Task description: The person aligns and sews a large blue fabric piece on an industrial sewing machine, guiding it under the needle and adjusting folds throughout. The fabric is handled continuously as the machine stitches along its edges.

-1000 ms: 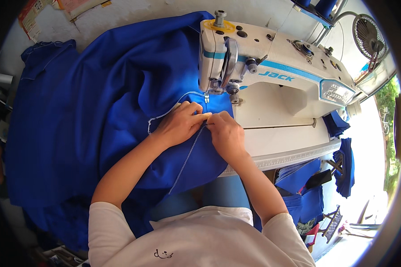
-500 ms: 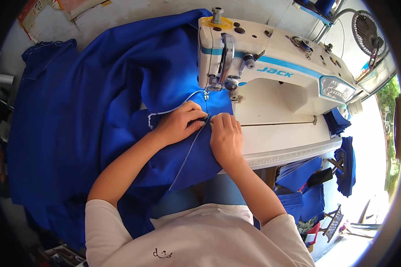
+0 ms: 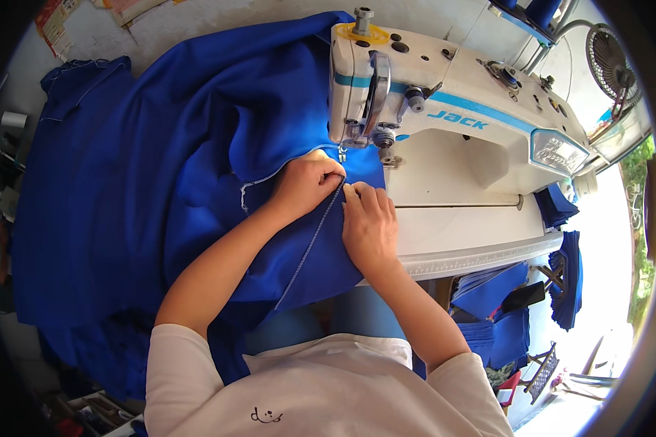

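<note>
Blue fabric [image 3: 197,189] spreads over the sewing machine's bed and hangs down on the left. My left hand [image 3: 310,182] pinches its stitched edge just in front of the presser foot [image 3: 342,153]. Close beside it, my right hand [image 3: 370,218] rests on the cloth with curled fingers pressed down along the seam. A pale overlocked edge [image 3: 306,247] runs from my left fingertips down toward my lap. Another white-stitched edge [image 3: 266,178] curves behind my left wrist to the foot. The white sewing machine [image 3: 444,102] has a blue stripe; its needle tip is too small to make out.
A ruler strip [image 3: 481,251] lines the table's front edge. Stacks of blue cut pieces [image 3: 499,291] sit below at the right, with more hanging beside them. A small fan [image 3: 612,62] and blue thread cones [image 3: 543,11] stand at the upper right.
My left hand has moved slightly forward and right along the seam, closer to the presser foot, its fingers now more closed. My right hand stays almost in place.
</note>
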`<state>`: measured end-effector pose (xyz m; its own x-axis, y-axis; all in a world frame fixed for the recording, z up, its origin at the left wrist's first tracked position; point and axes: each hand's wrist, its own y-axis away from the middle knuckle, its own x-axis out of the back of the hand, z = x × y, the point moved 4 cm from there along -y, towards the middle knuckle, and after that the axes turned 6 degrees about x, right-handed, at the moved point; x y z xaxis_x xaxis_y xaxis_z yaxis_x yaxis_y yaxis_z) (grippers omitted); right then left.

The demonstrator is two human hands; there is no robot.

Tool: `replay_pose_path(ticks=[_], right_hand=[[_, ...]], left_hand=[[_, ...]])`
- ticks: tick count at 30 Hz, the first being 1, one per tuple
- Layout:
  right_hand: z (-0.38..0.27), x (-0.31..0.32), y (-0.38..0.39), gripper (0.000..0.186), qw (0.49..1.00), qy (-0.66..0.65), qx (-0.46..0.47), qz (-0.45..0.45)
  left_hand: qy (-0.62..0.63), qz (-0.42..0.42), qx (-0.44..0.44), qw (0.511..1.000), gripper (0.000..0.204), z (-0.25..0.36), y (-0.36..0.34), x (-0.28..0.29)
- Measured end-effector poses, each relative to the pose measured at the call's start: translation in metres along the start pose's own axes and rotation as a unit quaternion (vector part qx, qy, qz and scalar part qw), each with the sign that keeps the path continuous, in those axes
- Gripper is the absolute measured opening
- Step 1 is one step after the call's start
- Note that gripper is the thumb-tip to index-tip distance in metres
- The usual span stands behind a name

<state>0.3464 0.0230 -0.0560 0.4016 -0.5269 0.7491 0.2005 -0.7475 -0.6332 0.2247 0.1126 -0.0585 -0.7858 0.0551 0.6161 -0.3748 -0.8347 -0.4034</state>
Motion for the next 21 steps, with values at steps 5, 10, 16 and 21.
replay_pose_path(ticks=[5, 10, 16, 21], right_hand=[[-0.0008, -0.0014, -0.0001, 0.03, 1.0, 0.009, -0.001, -0.008], [0.0004, -0.0011, 0.0004, 0.03, 1.0, 0.009, 0.003, -0.007], [0.0006, -0.0032, -0.0008, 0.031, 1.0, 0.019, 0.003, -0.019], [0.0004, -0.0031, -0.0009, 0.034, 1.0, 0.019, 0.0, -0.02]], left_hand=[[-0.005, -0.014, 0.036, 0.999, 0.009, -0.0026, -0.002, -0.0024], [-0.009, -0.036, 0.061, 0.997, 0.009, 0.003, -0.0033, -0.001], [-0.01, 0.014, -0.022, 1.0, 0.007, 0.005, -0.0021, -0.0015], [-0.03, 0.026, -0.033, 0.999, 0.007, 0.0059, -0.0023, -0.0016]])
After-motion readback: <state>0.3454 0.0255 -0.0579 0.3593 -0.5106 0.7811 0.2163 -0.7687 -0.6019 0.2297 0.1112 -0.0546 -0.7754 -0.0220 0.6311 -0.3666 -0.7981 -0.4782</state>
